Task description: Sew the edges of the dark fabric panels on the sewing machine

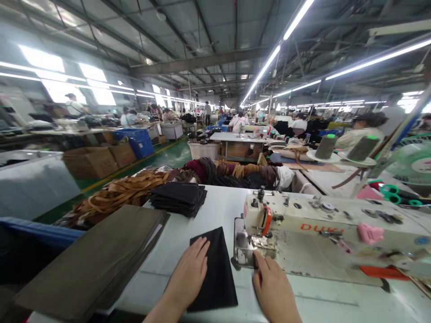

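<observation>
A black fabric piece [217,273] lies flat on the white sewing table [222,208] in front of me. My left hand [188,276] rests on its left edge, palm down, fingers stretched out together. My right hand [272,289] lies on the table just right of the fabric, fingers extended, with the index fingertip touching the base of the sewing machine [303,229] near its needle area. Neither hand grips anything.
A stack of black pieces [178,197] sits further back on the table. Olive-brown sheets [97,260] lie at the left, brown straps [117,193] behind them. Thread cones [326,146] stand at the right beside a green fan [417,163]. Other workers sit at distant tables.
</observation>
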`<state>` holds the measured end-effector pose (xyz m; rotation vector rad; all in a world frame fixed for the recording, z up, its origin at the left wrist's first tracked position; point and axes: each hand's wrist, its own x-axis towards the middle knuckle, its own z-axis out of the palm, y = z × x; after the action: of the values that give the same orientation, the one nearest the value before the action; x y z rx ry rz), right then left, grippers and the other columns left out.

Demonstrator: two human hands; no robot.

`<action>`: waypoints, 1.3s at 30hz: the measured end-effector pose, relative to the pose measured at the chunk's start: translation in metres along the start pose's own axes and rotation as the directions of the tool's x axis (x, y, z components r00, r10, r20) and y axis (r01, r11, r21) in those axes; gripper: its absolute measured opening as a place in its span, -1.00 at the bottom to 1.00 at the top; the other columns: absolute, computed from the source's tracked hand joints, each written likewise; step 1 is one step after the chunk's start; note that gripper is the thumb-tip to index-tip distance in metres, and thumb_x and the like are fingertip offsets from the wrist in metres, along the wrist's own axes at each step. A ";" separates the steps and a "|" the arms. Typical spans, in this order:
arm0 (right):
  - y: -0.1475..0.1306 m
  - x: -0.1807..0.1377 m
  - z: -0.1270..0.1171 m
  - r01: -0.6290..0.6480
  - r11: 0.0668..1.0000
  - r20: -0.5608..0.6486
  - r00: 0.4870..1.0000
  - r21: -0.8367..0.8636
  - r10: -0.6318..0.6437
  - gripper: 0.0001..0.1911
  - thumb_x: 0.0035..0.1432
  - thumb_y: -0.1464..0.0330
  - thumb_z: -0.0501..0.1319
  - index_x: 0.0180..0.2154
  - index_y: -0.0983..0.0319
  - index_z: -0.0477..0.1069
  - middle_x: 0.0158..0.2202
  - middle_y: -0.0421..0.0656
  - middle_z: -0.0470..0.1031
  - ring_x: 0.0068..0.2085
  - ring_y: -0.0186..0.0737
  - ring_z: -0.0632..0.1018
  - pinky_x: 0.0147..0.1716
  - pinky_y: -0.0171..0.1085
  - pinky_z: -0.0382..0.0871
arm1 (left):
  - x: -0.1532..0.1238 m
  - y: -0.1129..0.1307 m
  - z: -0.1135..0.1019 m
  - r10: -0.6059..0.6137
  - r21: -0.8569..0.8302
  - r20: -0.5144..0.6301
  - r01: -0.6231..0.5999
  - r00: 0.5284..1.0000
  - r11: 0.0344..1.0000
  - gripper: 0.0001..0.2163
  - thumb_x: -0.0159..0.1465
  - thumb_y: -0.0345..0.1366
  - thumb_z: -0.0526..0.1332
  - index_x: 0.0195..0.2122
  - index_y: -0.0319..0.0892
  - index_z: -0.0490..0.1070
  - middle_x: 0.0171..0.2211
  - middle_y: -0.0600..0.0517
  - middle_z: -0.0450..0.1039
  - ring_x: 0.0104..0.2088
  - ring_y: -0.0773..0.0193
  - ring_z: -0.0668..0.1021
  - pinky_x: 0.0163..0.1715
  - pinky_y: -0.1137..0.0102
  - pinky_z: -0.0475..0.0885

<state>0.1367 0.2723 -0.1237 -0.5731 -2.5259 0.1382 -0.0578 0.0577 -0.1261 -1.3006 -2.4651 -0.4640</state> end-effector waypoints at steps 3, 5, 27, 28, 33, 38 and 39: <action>0.000 0.000 -0.001 -0.008 1.000 0.018 1.000 -0.006 0.008 -0.51 0.23 0.52 0.05 0.18 0.22 0.32 -0.15 -0.06 0.50 -0.13 -0.07 0.54 -0.06 -0.11 0.40 | -0.001 -0.001 0.003 0.003 -0.012 -0.021 -0.003 1.000 1.000 -0.57 0.43 -0.37 -0.02 0.30 -0.13 0.30 0.32 -0.04 0.29 0.31 0.15 0.36 0.28 0.15 0.38; -0.001 0.000 -0.002 -0.014 1.000 0.046 0.999 -0.019 0.014 -0.51 0.23 0.52 0.05 0.18 0.24 0.33 -0.14 -0.06 0.50 -0.12 -0.08 0.54 -0.05 -0.11 0.39 | -0.001 -0.002 0.005 0.006 -0.017 -0.039 -0.007 0.999 1.000 -0.57 0.42 -0.37 -0.01 0.29 -0.13 0.32 0.30 -0.06 0.31 0.29 0.13 0.38 0.27 0.13 0.40; 0.018 0.001 -0.005 -0.131 0.940 0.028 0.991 0.315 0.129 -0.59 0.33 0.37 0.04 0.17 0.13 0.38 -0.15 -0.09 0.48 -0.14 -0.09 0.55 -0.09 -0.12 0.46 | -0.004 0.035 -0.035 -0.137 0.291 0.128 0.095 0.982 0.952 -0.77 0.37 -0.34 0.19 0.02 -0.23 0.49 -0.01 -0.18 0.47 -0.07 -0.05 0.53 -0.06 0.05 0.51; 0.016 0.001 -0.010 -0.168 0.923 0.042 0.986 0.347 0.163 -0.59 0.33 0.35 0.04 0.16 0.14 0.39 -0.17 -0.09 0.47 -0.16 -0.09 0.54 -0.09 -0.11 0.45 | -0.001 0.033 -0.040 -0.132 0.276 0.149 0.087 0.980 0.957 -0.80 0.39 -0.34 0.18 -0.02 -0.23 0.49 -0.03 -0.17 0.46 -0.07 -0.03 0.53 -0.05 0.07 0.51; 0.007 -0.001 -0.025 -0.276 0.870 0.121 0.961 0.410 0.248 -0.62 0.33 0.31 0.05 0.12 0.20 0.41 -0.21 -0.11 0.39 -0.22 -0.12 0.48 -0.08 -0.10 0.40 | 0.010 0.002 -0.038 0.098 0.128 0.143 -0.117 0.985 0.985 -0.65 0.48 -0.30 0.03 0.23 -0.26 0.32 0.26 -0.20 0.30 0.23 0.02 0.39 0.25 0.12 0.33; -0.009 -0.003 -0.031 -0.303 0.847 0.188 0.951 0.436 0.244 -0.71 0.32 0.27 0.08 -0.01 0.22 0.42 -0.20 -0.10 0.40 -0.21 -0.12 0.47 -0.09 -0.12 0.36 | 0.002 -0.017 -0.019 0.154 0.082 0.189 -0.172 0.970 0.982 -0.45 0.50 -0.12 -0.05 0.45 -0.24 -0.01 0.43 -0.13 0.05 0.43 0.06 0.13 0.37 0.08 0.16; -0.013 -0.001 -0.032 -0.308 0.845 0.212 0.948 0.437 0.237 -0.71 0.32 0.25 0.09 -0.01 0.21 0.42 -0.19 -0.10 0.41 -0.21 -0.13 0.47 -0.10 -0.13 0.36 | -0.001 -0.016 -0.016 0.135 0.097 0.202 -0.157 0.970 0.983 -0.45 0.50 -0.11 -0.06 0.45 -0.24 -0.01 0.43 -0.12 0.04 0.43 0.06 0.11 0.38 0.07 0.14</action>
<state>0.1498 0.2595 -0.0948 -0.7379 -2.4060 0.9004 -0.0683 0.0412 -0.1141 -1.5316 -2.4837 -0.1648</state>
